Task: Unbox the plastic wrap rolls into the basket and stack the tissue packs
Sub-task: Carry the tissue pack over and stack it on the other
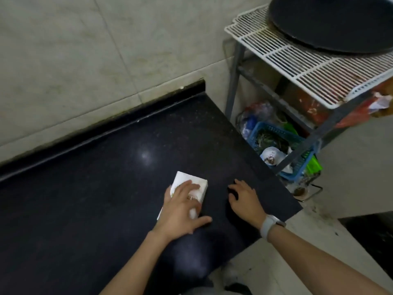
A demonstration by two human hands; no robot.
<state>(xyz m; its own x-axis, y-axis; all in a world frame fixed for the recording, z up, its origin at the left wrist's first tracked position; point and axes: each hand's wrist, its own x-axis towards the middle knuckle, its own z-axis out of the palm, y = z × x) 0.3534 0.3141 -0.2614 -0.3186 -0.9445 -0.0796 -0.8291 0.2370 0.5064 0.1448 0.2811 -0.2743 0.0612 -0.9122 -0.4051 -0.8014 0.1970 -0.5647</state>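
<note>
A white tissue pack (187, 182) lies on the black countertop (95, 188), near its right end. My left hand (182, 209) rests flat on top of the pack, fingers spread over it and thumb out to the right. My right hand (244, 199) lies open on the bare counter just right of the pack, palm down, holding nothing, with a pale watch on its wrist. No plastic wrap rolls or box show in the head view. Whether more packs lie under my left hand is hidden.
The counter ends close to my right hand, with pale floor below. Beyond it stands a metal rack with a white wire shelf (297, 64) carrying a large black pan (331, 22). A blue basket (282, 145) with clutter sits under the rack. A tiled wall runs behind the counter.
</note>
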